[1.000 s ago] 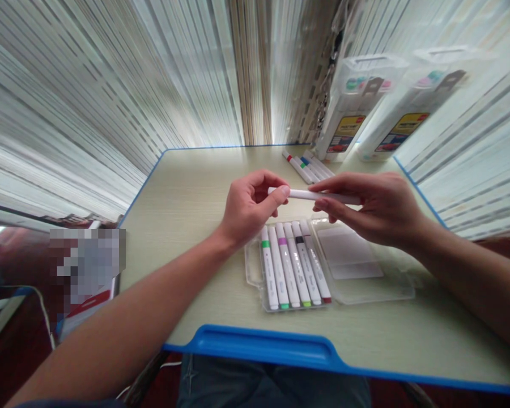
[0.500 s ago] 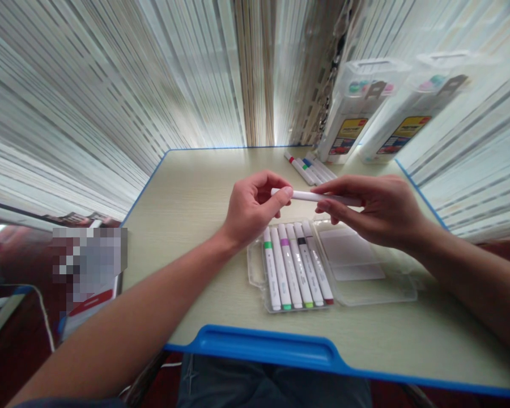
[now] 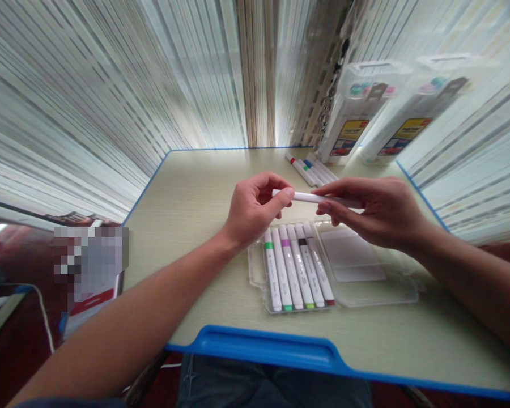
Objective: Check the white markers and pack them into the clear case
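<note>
A white marker point(image 3: 306, 197) lies sideways in the air between my two hands, over the table. My left hand point(image 3: 259, 204) pinches its left end between thumb and fingers. Around its right part the fingers of my right hand point(image 3: 374, 207) are closed, hiding much of that end. Below the hands, a clear plastic case point(image 3: 257, 272) lies open with several white markers point(image 3: 295, 272) side by side in its left half. Coloured bands and ends show on some of them. In the lid half rests a white card point(image 3: 352, 258).
Several loose markers point(image 3: 310, 169) lie at the back of the table point(image 3: 191, 192). Two upright clear cases point(image 3: 351, 119) with labels stand at the back right. A blue tray edge point(image 3: 266, 345) runs along the front. Striped curtains point(image 3: 174, 73) hang behind.
Both hands keep their hold on the marker and stay in nearly the same place. The view has shifted very slightly.
</note>
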Available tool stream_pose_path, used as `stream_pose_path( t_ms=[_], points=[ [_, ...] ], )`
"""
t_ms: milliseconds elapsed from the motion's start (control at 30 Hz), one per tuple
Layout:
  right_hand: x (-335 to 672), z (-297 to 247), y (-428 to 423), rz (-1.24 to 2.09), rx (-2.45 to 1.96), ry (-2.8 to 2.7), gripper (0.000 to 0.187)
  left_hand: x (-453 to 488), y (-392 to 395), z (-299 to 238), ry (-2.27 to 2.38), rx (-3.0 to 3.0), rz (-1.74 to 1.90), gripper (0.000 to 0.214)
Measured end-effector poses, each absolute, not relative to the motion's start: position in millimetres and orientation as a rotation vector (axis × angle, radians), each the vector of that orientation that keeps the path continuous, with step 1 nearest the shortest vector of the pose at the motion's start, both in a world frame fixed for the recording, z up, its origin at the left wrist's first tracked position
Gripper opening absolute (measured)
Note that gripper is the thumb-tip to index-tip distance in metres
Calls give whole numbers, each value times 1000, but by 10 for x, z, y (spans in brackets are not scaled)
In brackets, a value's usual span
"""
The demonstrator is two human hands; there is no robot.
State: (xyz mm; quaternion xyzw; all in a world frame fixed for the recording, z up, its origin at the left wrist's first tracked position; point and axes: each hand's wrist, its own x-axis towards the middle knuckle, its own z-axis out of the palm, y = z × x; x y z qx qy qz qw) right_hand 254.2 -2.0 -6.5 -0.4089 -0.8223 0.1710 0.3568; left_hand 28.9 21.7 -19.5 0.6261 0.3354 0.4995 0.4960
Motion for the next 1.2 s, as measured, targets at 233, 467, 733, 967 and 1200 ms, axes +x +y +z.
stream_pose_path(
  t_ms=[233, 467, 733, 967, 1200],
  points=[
    [2530, -53, -24, 437, -1065, -2137, 25, 287, 222, -199, 814, 1511, 1202, 16],
    [2545, -51, -32, 458, -1089, -2131, 24, 295, 230, -211, 779, 1517, 1182, 16],
    [2525, -28, -26, 450, -1068, -2151, 26, 300, 223, -249, 791, 1538, 1130, 15],
    [2492, -42, 1, 594, -1008, -2278, 23, 315, 195, -283, 851, 1718, 970, 16],
    [2462, -59, 1, 660, -991, -2290, 21, 316, 188, -281, 909, 1855, 969, 16]
  ],
)
